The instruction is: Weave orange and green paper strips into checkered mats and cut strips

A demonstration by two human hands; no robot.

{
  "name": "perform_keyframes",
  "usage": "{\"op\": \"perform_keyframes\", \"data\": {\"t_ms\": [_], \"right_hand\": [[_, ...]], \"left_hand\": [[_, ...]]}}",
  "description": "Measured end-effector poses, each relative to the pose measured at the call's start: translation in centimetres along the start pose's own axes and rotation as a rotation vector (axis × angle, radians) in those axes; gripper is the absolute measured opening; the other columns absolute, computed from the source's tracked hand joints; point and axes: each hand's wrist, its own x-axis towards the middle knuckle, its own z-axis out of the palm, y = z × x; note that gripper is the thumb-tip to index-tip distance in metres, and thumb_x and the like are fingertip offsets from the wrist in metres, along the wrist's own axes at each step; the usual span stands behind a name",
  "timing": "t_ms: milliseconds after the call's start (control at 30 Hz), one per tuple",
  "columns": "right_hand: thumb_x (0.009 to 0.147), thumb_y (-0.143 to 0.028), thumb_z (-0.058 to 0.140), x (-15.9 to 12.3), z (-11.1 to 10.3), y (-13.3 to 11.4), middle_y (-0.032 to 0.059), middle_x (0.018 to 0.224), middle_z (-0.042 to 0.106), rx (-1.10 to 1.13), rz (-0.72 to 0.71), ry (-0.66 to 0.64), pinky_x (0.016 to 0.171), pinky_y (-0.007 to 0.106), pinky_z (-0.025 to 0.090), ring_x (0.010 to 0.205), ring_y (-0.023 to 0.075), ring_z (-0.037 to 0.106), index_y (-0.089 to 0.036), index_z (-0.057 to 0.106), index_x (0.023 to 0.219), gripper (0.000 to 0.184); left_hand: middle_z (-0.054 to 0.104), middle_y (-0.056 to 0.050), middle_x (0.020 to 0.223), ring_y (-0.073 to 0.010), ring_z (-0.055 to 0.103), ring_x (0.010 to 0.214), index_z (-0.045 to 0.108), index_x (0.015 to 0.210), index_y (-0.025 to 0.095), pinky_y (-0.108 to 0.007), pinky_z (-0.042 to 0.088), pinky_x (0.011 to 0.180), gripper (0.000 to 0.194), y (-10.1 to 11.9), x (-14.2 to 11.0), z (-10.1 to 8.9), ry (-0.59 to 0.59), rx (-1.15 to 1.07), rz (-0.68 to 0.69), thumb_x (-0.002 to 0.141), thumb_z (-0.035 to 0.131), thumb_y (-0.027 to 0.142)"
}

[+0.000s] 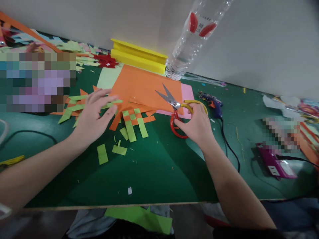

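Observation:
My right hand (198,124) grips a pair of scissors (175,105) by the red and yellow handles, and the blades are spread apart. Fingers stretched out and holding nothing I can see, my left hand (96,116) is over green and orange paper strips; whether it touches them I cannot tell. Between the hands lies a woven piece of green and orange paper strips (132,117). Behind it is an orange paper sheet (147,84), overlapping a pink sheet (186,91) and a pale green sheet (107,79). Green paper scraps (102,154) lie in front.
At the wall stand a folded yellow paper strip (139,59) and a clear plastic bottle (189,43). A glue gun (213,103) with a black cord lies to the right, near a purple device (275,162). Paper cuttings (84,49) are heaped at the back left. Green paper (142,219) rests below the table edge.

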Motion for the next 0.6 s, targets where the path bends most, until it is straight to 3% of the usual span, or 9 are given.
{"op": "perform_keyframes", "data": {"t_ms": [67, 167, 300, 600], "right_hand": [[0.066, -0.035, 0.072, 0.0, 0.0, 0.0, 0.0141, 0.115, 0.061, 0.001, -0.008, -0.004, 0.083, 0.048, 0.049, 0.112, 0.0333, 0.055, -0.020, 0.052, 0.105, 0.045], [0.067, -0.035, 0.071, -0.1, 0.0, -0.1, 0.0131, 0.114, 0.061, 0.010, -0.013, -0.003, 0.084, 0.048, 0.049, 0.109, 0.0325, 0.056, -0.021, 0.052, 0.105, 0.044], [0.067, -0.036, 0.071, -0.2, 0.1, -0.2, 0.0130, 0.114, 0.062, 0.022, -0.005, -0.011, 0.085, 0.049, 0.048, 0.105, 0.0317, 0.057, -0.021, 0.052, 0.105, 0.045], [0.066, -0.036, 0.071, -0.2, 0.1, -0.2, 0.0134, 0.114, 0.062, 0.019, 0.003, -0.025, 0.087, 0.051, 0.047, 0.108, 0.0333, 0.058, -0.021, 0.052, 0.105, 0.046]], "left_hand": [[0.054, -0.009, 0.138, -0.0315, 0.028, 0.143, 0.069, 0.109, 0.021, -0.051, 0.024, 0.118, 0.032, 0.2, -0.1, 0.2, -0.090, 0.132, 0.149, 0.095, 0.047, 0.040], [0.054, -0.007, 0.138, -0.0331, 0.027, 0.144, 0.066, 0.113, 0.024, -0.054, 0.019, 0.119, 0.033, 0.2, -0.4, 0.7, -0.135, 0.222, 0.250, 0.094, 0.045, 0.040], [0.059, -0.010, 0.135, -0.0331, 0.038, 0.138, 0.058, 0.127, 0.024, -0.057, 0.017, 0.117, 0.041, 0.0, -0.7, 1.1, -0.186, 0.297, 0.265, 0.093, 0.045, 0.044], [0.063, -0.012, 0.128, -0.0343, 0.048, 0.130, 0.057, 0.124, 0.026, -0.057, 0.017, 0.116, 0.046, -0.5, -0.5, 1.2, -0.229, 0.310, 0.264, 0.086, 0.059, 0.050]]}}
